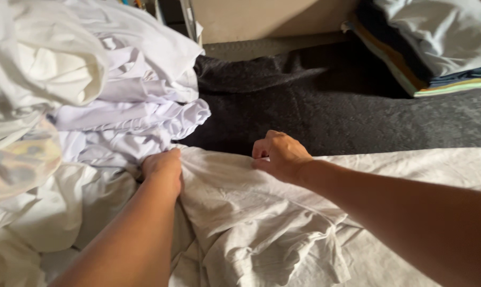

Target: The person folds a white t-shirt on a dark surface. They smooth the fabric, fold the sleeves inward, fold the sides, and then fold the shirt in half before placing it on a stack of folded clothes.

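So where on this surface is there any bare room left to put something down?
The dark grey blanket lies bare between the pile of white clothes on the left and the folded stack at top right. Nearer, the pale crumpled cloth covers everything, with the left hand and right hand gripping its edge.

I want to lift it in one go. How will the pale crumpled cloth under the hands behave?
The cloth lies in soft creases, so it will probably droop. It looks thin, likely light. Both the left hand and right hand grip its edge.
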